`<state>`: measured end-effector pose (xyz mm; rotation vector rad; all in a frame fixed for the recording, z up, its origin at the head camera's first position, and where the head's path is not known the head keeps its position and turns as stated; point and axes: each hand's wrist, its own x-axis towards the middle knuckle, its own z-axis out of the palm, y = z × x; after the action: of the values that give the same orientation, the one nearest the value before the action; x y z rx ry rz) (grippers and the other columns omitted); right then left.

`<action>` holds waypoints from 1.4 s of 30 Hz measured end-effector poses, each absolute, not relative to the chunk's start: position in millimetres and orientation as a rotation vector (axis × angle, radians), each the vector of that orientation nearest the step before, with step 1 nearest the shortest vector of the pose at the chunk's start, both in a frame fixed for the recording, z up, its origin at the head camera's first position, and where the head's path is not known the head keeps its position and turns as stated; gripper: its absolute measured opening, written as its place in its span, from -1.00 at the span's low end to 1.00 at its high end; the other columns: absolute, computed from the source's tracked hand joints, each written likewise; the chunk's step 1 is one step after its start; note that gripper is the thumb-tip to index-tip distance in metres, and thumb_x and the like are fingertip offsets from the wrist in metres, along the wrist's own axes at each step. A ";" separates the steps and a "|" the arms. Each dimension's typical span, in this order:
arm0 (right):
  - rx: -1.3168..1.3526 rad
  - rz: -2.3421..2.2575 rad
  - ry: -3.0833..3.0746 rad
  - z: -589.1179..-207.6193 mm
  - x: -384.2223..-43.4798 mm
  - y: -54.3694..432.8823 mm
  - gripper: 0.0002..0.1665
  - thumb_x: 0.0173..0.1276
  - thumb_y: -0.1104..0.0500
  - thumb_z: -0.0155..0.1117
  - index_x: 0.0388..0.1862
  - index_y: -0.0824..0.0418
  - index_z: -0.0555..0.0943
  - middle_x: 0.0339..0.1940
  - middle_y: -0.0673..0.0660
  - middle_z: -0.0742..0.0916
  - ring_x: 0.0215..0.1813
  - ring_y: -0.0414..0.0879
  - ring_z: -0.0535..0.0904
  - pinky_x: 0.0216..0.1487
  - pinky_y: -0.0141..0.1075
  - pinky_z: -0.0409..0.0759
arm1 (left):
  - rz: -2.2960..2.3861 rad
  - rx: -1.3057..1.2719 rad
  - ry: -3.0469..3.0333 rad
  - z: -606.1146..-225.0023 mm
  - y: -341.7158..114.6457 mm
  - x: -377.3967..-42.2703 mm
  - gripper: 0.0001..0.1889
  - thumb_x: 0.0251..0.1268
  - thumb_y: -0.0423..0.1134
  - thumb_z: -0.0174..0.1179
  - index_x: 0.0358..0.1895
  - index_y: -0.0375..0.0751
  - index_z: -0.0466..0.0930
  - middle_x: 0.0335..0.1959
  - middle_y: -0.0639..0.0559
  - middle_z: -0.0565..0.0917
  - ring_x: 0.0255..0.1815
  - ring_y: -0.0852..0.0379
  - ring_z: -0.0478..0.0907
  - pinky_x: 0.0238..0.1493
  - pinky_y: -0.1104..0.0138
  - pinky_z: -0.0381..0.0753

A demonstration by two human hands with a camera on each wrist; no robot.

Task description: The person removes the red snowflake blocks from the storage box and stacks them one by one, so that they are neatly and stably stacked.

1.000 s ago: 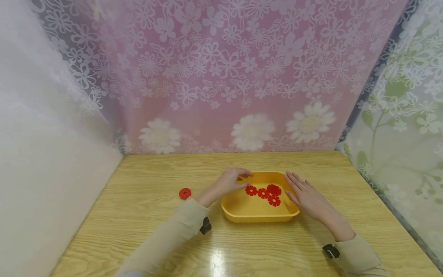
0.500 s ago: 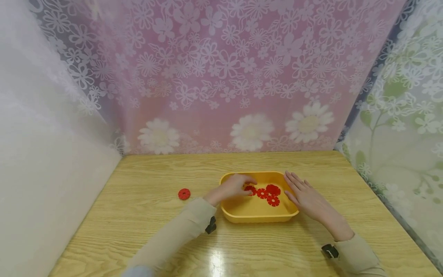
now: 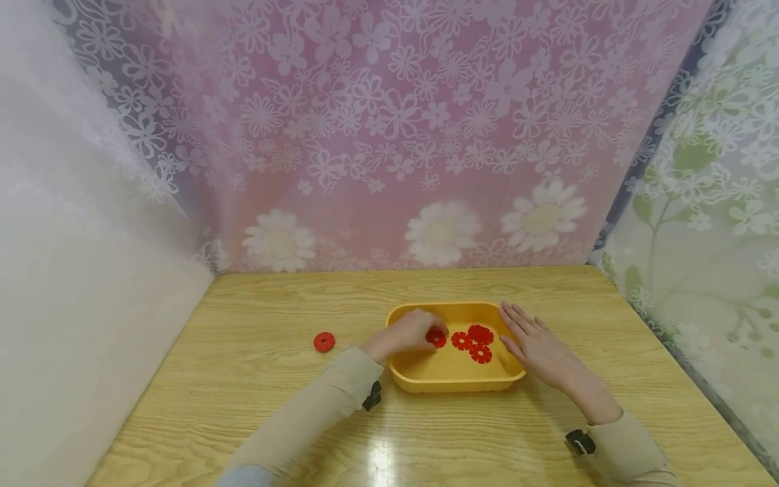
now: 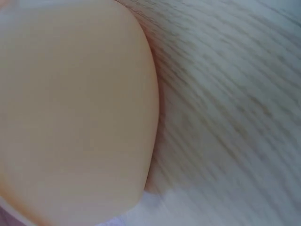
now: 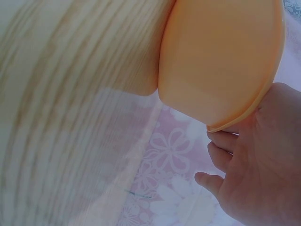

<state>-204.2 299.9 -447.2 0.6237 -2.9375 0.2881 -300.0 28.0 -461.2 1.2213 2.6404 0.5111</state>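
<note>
From the head view, we see the left hand (image 3: 406,333) reach over the left side of the yellow tub (image 3: 456,386). Its thumb and fingers curl round one red disc (image 3: 436,333), so we say it pinches that one. The disc is inside the tub, near the left end, right at the fingertips. We can't tell if it is lifted off the bottom. It is round, so it has no long way; the tub is longer from left to right. The left hand is the near one. The right hand (image 3: 541,352) is well apart from this disc, with its fingers straight, and they rest on the tub's right rim.

We see more red pieces between the hands: a middle disc (image 3: 460,340), a front disc (image 3: 481,354) and a red pile (image 3: 481,334) close to the right thumb. Another red piece, the outside disc (image 3: 324,347), lies on the wood table (image 3: 255,304), left of the tub.

The pinched disc looks flat and bright red, with little cuts round its edge and a hole in the middle. Our fingers cover part of it.

From the left wrist, we see just the tub's smooth outside and the table. No fingers show.

From the right wrist, we see the right hand touch the tub's rim. No red discs show there.
</note>
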 end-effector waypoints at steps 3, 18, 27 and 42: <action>0.629 0.286 -2.936 -447.0 -204.3 300.0 -0.26 0.58 0.09 0.12 0.57 0.42 0.19 0.59 0.38 0.25 0.58 0.31 0.15 0.48 0.32 0.14 | 0.489 1.203 2.658 -461.3 26.2 -300.4 -0.62 0.18 -0.26 0.49 0.09 -0.12 0.73 0.07 0.09 0.73 0.08 0.19 0.61 0.23 0.43 0.51; 0.629 0.308 -2.930 -448.6 -205.4 299.9 -0.27 0.59 0.09 0.10 0.57 0.41 0.19 0.59 0.38 0.24 0.58 0.32 0.14 0.47 0.33 0.14 | 0.428 1.160 2.673 -456.5 21.4 -298.5 -0.65 0.15 -0.18 0.52 0.01 -0.13 0.74 -0.12 0.11 0.74 -0.19 0.28 0.55 -0.10 0.53 0.55; 0.625 0.325 -2.950 -449.0 -204.7 299.5 -0.25 0.60 0.07 0.09 0.58 0.41 0.17 0.60 0.37 0.22 0.59 0.31 0.12 0.48 0.33 0.12 | 0.411 1.208 2.716 -458.9 18.8 -298.2 -0.61 0.14 -0.17 0.50 0.05 -0.11 0.72 -0.11 0.10 0.67 -0.19 0.27 0.48 -0.13 0.51 0.51; 0.636 0.315 -2.906 -448.4 -204.1 299.6 -0.28 0.58 0.10 0.12 0.56 0.42 0.21 0.58 0.39 0.27 0.56 0.33 0.17 0.45 0.34 0.16 | 0.580 1.168 2.702 -430.7 1.8 -291.3 -0.54 0.10 -0.23 0.54 0.11 -0.14 0.69 -0.06 0.05 0.59 -0.06 0.14 0.59 -0.01 0.44 0.60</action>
<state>-204.1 299.6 -448.4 0.6361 -2.9060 0.3148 -291.3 1.8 -430.7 1.1683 2.7017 0.5804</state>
